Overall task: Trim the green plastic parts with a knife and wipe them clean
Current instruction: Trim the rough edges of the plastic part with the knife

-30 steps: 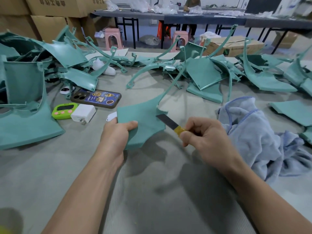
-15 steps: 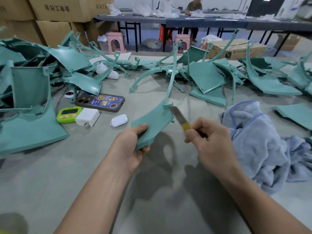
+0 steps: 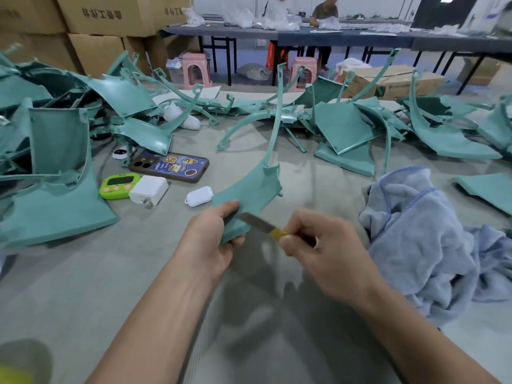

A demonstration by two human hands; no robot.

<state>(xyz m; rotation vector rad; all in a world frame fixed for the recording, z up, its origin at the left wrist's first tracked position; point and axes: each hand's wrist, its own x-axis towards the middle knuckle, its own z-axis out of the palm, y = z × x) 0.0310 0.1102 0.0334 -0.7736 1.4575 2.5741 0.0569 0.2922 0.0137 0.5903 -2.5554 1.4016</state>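
the left hand (image 3: 213,234) grips the near end of the part (image 3: 250,187), thumb on top and fingers curled beneath. it holds the part off the desk (image 3: 83,273), about midway between the left and right edges, with the part's thin arm rising toward the far pile (image 3: 343,126). the right hand (image 3: 324,250) pinches the knife (image 3: 256,221) by its yellow handle, and the blade lies against the part's near edge, just beside the left thumb. the step looks like shaving flash from that edge. it would go best with a shallow blade angle, light short strokes, and the cut drawn away from the thumb, which sits too near the tip for comfort. sliding the left grip further up the part would give more room. the towel (image 3: 429,231) lies near the right edge, handy for the wipe afterwards. as for writing, the boxes (image 3: 105,15) beyond the far left corner carry dark printed characters that i cannot read from here. the phone (image 3: 169,166) case has cartoon stickers with lettering too small to make out, and the green timer (image 3: 119,185) shows no legible brand.
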